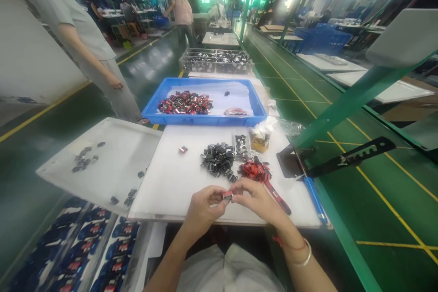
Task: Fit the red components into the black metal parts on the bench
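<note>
Between my two hands, above the front of the white tabletop (171, 191), is a small red and black plastic part (227, 195). My left hand (207, 205) pinches it from the left, and my right hand (251, 196) grips it from the right with thumb and forefinger. Just beyond my fingers lies a heap of black plastic parts (218, 159). To its right is a pile of red pieces (255, 171). A red-handled cutter-like tool (278, 198) lies beside my right hand. One finished-looking red and black part (183, 149) sits apart on the left.
Behind the piles stands a blue tray (205, 121) with many red and black parts. A clear box of small pieces (242, 146) and a yellowish container (260, 141) stand nearby. A blue-handled tool (315, 198) lies at right. A green post (342, 100) rises there. A person (85, 45) stands at left.
</note>
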The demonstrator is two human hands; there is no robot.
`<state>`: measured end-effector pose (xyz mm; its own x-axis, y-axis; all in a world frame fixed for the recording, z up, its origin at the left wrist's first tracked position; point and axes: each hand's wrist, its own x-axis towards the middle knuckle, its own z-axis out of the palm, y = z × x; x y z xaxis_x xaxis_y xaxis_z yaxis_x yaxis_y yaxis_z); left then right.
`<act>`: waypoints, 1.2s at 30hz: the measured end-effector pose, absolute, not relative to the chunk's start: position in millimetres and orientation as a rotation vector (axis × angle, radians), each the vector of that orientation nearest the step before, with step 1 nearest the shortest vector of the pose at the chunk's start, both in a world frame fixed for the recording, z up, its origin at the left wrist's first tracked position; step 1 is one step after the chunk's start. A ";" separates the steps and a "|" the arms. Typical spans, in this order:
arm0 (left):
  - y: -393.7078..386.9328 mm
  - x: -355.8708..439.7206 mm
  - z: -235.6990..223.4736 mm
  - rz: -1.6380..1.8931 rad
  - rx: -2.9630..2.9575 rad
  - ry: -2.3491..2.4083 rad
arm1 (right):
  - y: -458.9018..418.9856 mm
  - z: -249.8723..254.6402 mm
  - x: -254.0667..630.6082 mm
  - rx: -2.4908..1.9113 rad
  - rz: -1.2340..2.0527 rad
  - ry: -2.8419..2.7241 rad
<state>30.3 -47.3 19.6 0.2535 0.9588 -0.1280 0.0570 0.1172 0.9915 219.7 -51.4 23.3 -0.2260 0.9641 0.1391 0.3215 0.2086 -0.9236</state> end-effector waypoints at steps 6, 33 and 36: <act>-36.3 26.3 21.7 1.004 0.811 1.121 | -0.2 23.5 244.2 -1.486 0.612 -1.277; -28.5 48.0 3.9 1.082 0.208 1.024 | -2.7 43.1 249.7 -1.459 -0.379 -1.084; -26.8 50.3 3.7 1.110 0.164 1.018 | -25.0 41.5 222.2 -1.332 -0.271 -1.188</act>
<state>50.3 -26.8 3.7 0.0666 0.8000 -0.5963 -0.6627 0.4823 0.5729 222.2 -25.0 41.5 0.4387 0.4524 0.7764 0.7440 0.3016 -0.5962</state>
